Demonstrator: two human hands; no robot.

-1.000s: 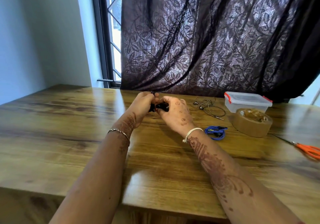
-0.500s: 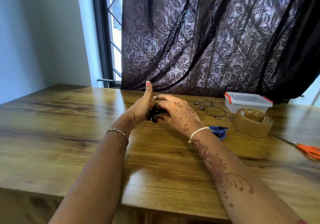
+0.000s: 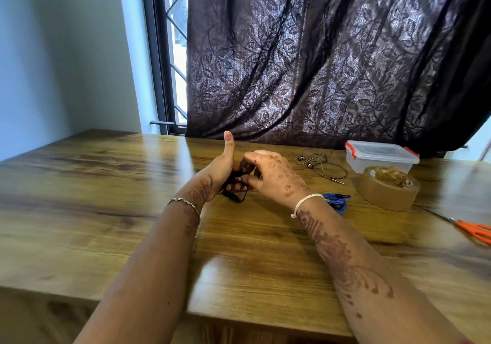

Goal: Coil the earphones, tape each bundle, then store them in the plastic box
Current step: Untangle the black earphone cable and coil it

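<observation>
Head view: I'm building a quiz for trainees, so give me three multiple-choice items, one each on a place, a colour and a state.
1. Where is the tape roll?
A. in front of the plastic box
B. inside it
C. at the table's left end

2. What colour are the scissors' handles?
A. green
B. orange
C. white

3. The box is:
A. lidded
B. open
C. tipped over

Answers: 1 A, the roll sits just before the box; 2 B, orange handles at the right edge; 3 A, the red-clipped lid is on.
</observation>
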